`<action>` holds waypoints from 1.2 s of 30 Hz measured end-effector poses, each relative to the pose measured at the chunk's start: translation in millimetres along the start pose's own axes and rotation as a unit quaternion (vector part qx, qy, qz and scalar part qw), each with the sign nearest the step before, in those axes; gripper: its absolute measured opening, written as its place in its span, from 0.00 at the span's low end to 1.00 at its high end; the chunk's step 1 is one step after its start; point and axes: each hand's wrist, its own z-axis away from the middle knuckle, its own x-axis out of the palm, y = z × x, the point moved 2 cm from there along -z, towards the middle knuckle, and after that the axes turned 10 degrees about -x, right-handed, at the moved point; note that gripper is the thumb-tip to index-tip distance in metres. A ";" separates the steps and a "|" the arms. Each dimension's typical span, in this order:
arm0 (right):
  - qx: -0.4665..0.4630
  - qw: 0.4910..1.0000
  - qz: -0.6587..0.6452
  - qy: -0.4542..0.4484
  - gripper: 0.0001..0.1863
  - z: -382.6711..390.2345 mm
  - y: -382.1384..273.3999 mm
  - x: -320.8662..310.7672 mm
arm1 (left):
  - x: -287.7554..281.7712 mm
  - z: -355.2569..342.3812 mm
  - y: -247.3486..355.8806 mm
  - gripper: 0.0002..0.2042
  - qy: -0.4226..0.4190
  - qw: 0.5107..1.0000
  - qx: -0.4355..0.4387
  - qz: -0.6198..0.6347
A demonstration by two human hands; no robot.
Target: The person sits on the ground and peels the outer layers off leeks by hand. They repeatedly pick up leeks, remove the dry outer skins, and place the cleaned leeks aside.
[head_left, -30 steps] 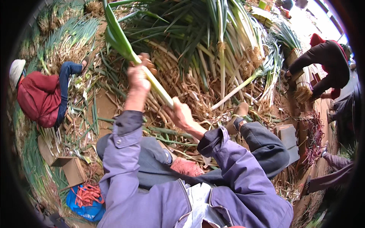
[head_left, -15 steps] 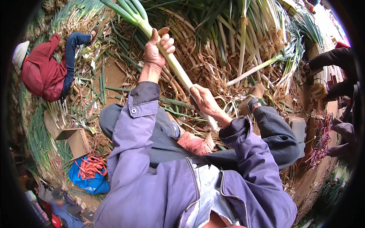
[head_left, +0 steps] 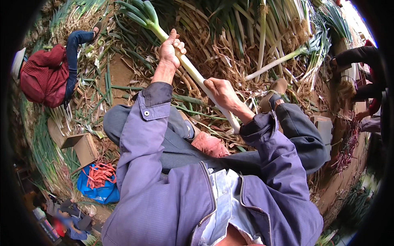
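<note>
A long green onion (head_left: 192,69) with a thick white stalk and green leaves slants across in front of me, its leafy top at the upper left and its white root end near my right forearm. My left hand (head_left: 169,51) is wrapped round the upper stalk, just below the leaves, thumb pointing up. Lower down, my right hand (head_left: 223,94) is closed with its thumb side against the middle of the stalk. Its curled fingertips are mostly hidden. Beyond my hands lies a big heap of green onions (head_left: 283,24), and a single one (head_left: 275,67) lies apart before it.
Dry peeled leaves (head_left: 230,69) litter the ground. A pinkish-red bundle (head_left: 209,145) lies by my crossed legs. At left are a cardboard box (head_left: 84,149), a blue bag (head_left: 96,188) with red strips, and a bent-over person (head_left: 45,76). More people are at the right edge.
The brown strip seen by my left thumb is no longer there. My right hand's fingers have curled in more against the stalk. Both hands stay on the green onion, which has shifted slightly.
</note>
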 end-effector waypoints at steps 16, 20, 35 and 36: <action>0.098 0.973 -0.147 0.150 0.18 11.4 24.6 -53.3 | -15.6 -1.5 7.0 0.20 0.220 0.963 0.098 -0.122; 0.080 0.906 0.393 -0.134 0.18 65.8 90.3 -78.6 | -14.1 -6.2 18.1 0.18 0.161 0.978 0.090 -0.100; -0.073 0.977 0.198 -0.032 0.18 39.7 14.1 -7.5 | 2.9 1.0 13.7 0.20 0.053 0.993 0.092 -0.059; -0.063 0.983 0.161 -0.055 0.18 37.8 11.5 -11.7 | -0.1 1.0 14.2 0.19 0.035 0.994 0.086 -0.051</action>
